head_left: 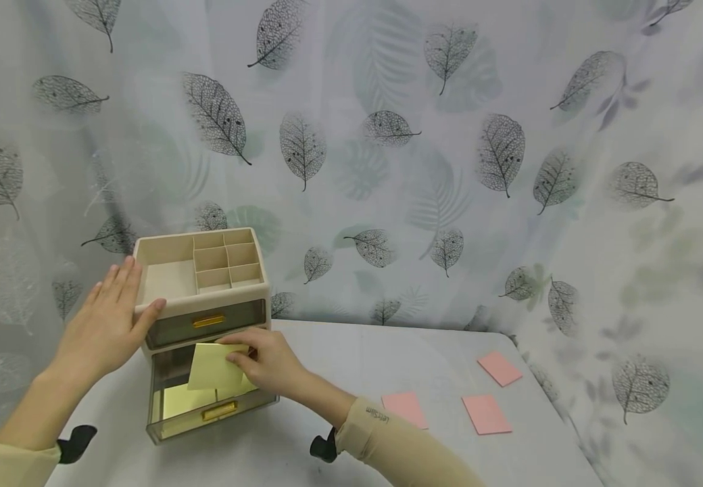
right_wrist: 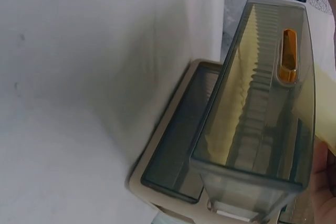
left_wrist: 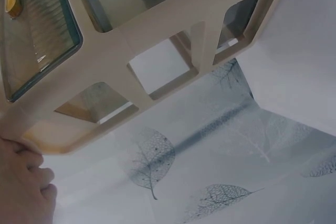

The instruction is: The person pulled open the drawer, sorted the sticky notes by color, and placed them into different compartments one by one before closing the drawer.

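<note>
A cream desktop organizer [head_left: 230, 293] with sectioned top trays stands at the left of the table. My left hand [head_left: 105, 331] rests on its left side and top edge, fingers extended. The lower smoky, see-through drawer [head_left: 172, 429] is pulled out, and its gold handle [head_left: 220, 410] faces me. Between thumb and fingers, my right hand [head_left: 274, 363] pinches a yellow sticky note pad [head_left: 211, 366], tilted over this drawer. More yellow sticky notes [head_left: 184, 399] lie inside. From the right wrist, the drawer's ribbed underside [right_wrist: 262, 93] hides part of the hand.
Three pink sticky note pads lie on the right half of the white table [head_left: 443, 365]: a near one [head_left: 405, 408] partly behind my right sleeve, another pad [head_left: 487, 414], and a farther pad [head_left: 500, 368]. An upper drawer [head_left: 175, 330] is closed. A leaf-print curtain [head_left: 351, 169] hangs behind.
</note>
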